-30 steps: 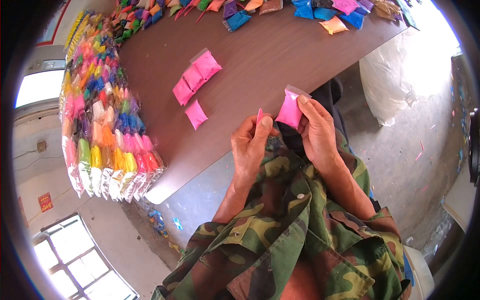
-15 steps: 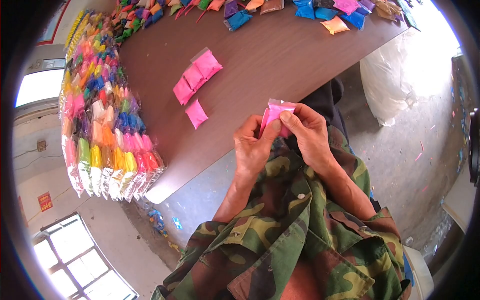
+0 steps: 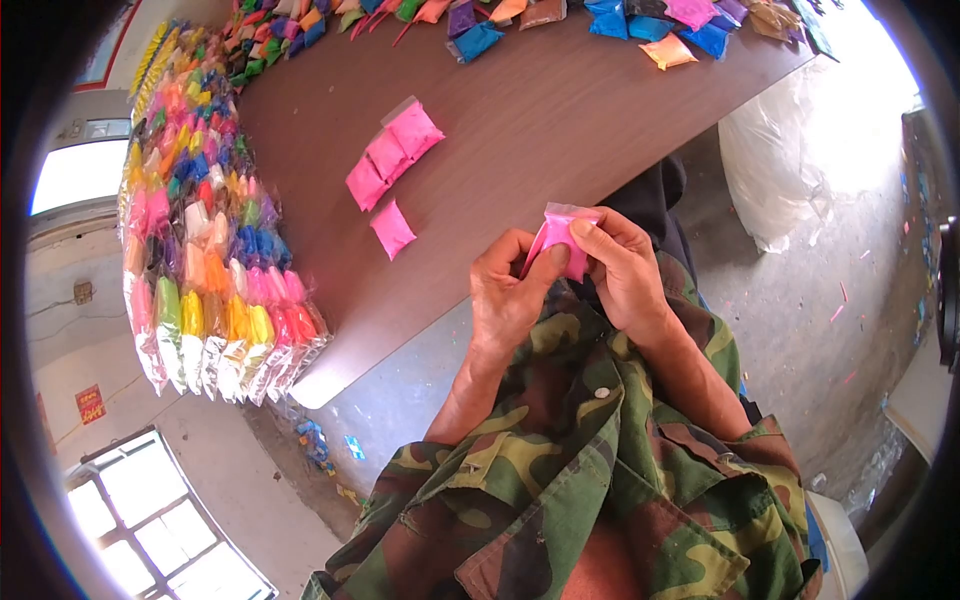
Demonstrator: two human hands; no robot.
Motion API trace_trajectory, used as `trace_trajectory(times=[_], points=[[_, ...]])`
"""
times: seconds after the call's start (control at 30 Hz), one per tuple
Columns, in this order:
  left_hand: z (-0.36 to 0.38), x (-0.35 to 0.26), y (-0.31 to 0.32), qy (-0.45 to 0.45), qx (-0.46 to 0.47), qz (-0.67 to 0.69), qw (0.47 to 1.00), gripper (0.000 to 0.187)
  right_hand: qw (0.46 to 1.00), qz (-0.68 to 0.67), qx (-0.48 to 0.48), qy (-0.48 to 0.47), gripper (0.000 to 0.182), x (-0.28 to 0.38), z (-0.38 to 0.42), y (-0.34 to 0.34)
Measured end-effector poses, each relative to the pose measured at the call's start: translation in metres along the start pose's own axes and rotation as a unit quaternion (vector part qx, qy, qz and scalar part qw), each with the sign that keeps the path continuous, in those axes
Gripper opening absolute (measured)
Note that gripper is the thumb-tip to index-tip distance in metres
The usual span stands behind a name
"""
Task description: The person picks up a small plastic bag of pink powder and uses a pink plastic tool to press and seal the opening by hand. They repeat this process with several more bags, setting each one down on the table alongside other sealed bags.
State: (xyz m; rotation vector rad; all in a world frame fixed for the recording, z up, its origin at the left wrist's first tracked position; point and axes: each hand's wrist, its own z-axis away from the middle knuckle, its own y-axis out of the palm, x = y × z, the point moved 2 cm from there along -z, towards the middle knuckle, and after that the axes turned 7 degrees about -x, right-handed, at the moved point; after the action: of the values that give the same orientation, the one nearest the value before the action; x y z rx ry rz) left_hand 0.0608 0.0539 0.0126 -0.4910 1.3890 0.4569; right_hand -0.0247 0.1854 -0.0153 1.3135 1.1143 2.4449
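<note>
Between both hands, over my lap beside the table edge, is a small pink packet (image 3: 560,230) with a clear plastic end pointing away from me. My left hand (image 3: 507,290) is closed on its left side, thumb pressed on the front. My right hand (image 3: 625,268) pinches the right side, its thumb near the top; the fingers behind the packet are hidden. On the brown table (image 3: 480,140) lie a joined strip of pink packets (image 3: 390,152) and, just below it, a single pink packet (image 3: 393,230).
Stacked bags of multicoloured packets (image 3: 205,250) line the table's left side. Loose coloured packets (image 3: 670,50) lie along the far edge. A large translucent plastic bag (image 3: 775,160) stands on the floor at right. Small scraps dot the concrete floor (image 3: 800,330).
My thumbs have shifted on the pink packet, and more of its lower part shows between them. The packets on the table have stayed put.
</note>
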Motion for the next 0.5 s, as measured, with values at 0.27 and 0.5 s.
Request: trace_trajectory(times=[0.27,0.5], points=[[-0.004,-0.001,0.005,-0.042,-0.032,0.072,0.996,0.024,0.998,0.033,-0.006,-0.056,0.026,0.008,0.0,0.021],[-0.005,0.006,-0.013,-0.041,-0.086,-0.027,0.995,0.03,0.76,0.47,-0.099,-0.438,0.034,0.053,-0.039,0.018]])
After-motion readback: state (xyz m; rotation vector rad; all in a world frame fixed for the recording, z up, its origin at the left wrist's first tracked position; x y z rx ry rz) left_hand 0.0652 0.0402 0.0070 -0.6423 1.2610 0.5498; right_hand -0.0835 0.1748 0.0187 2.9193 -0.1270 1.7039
